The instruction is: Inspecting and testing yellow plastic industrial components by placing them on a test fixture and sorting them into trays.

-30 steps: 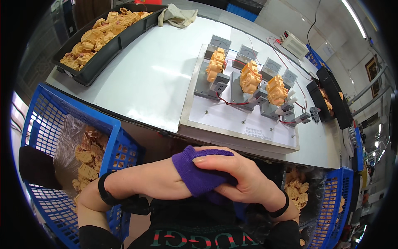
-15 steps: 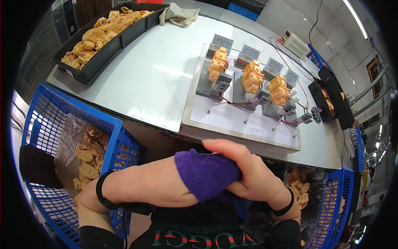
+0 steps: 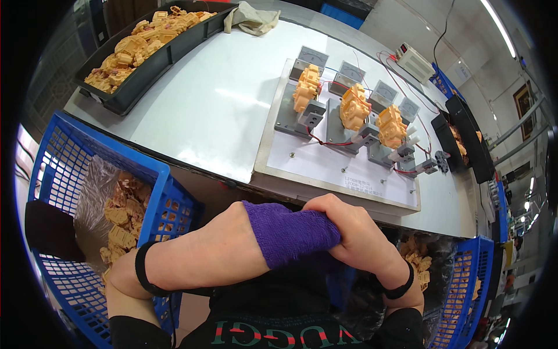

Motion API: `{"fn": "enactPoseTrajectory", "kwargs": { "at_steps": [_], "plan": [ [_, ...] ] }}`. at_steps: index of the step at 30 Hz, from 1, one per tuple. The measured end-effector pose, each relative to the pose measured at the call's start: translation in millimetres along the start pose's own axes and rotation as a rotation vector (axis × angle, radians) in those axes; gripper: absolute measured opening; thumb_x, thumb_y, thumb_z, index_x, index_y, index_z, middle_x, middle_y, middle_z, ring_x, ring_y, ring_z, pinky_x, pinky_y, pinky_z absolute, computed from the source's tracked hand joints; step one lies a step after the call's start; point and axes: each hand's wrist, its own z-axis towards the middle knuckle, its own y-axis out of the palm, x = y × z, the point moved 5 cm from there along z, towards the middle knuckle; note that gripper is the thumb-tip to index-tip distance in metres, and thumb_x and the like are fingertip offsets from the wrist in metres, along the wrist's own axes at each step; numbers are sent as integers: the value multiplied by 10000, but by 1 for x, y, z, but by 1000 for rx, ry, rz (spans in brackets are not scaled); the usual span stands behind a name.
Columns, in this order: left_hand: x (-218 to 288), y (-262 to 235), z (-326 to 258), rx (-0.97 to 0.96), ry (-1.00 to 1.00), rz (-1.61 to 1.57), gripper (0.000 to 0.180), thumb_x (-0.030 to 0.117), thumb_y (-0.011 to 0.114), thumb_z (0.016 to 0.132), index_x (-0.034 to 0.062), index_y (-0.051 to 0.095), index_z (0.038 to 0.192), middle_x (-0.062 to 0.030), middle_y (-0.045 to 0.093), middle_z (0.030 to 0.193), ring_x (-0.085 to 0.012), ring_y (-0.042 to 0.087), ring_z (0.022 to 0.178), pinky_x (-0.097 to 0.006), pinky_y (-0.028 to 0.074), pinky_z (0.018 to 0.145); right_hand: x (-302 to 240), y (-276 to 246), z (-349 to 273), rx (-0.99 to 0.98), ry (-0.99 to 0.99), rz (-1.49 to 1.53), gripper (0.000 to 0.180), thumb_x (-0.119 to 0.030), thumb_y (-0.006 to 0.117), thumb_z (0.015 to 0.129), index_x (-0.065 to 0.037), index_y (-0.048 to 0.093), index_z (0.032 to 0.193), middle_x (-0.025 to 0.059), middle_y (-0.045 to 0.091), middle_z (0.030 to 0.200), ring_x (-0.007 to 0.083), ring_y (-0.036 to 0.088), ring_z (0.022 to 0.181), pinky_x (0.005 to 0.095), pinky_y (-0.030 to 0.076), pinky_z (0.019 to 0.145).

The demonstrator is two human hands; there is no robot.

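Note:
My left hand (image 3: 232,235) reaches across in front of my body, its fingers covered by a purple knitted glove (image 3: 290,232). My right hand (image 3: 351,232) is closed around the glove's finger end, pinching the fabric. Both hands hover just below the near edge of a white table (image 3: 215,104). The left fingers are hidden inside the fabric and under my right hand. A black band sits on each wrist.
A white test board (image 3: 325,168) carries three orange plastic parts (image 3: 353,107) clamped on grey fixtures with small meters behind. A black tray (image 3: 145,64) of orange parts lies far left. Blue baskets (image 3: 64,168) (image 3: 476,273) with parts flank me. More black trays (image 3: 465,134) sit right.
My right hand has slid to the right along the glove, and more of the purple fabric now shows over my left hand. Nothing on the table has moved.

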Motion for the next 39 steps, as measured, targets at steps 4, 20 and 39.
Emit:
{"fn": "enactPoseTrajectory", "kwargs": {
  "at_steps": [4,20,39],
  "plan": [
    [-8,2,3,-63,63,123,319,142,623,861,103,624,1178,-52,668,974,-250,679,883,-384,550,741,-3,-8,-10,-65,44,220,409,-19,658,872,-38,540,1262,114,664,1111,280,673,1073,351,523,910],
    [-7,-28,-10,89,-368,-480,399,70,759,788,51,703,1183,-100,727,1125,-264,704,1008,-341,555,889,3,-19,-34,-65,170,690,412,-48,593,957,43,526,1353,105,635,1272,154,599,1160,309,471,1010],
    [-21,-70,-12,504,-59,271,615,-66,669,683,22,624,1290,-165,627,1324,-268,622,1161,-355,484,1018,-5,-54,-46,349,-262,35,545,-188,771,885,-51,571,1374,152,587,1371,327,557,1263,387,431,1074]
  ]
}}
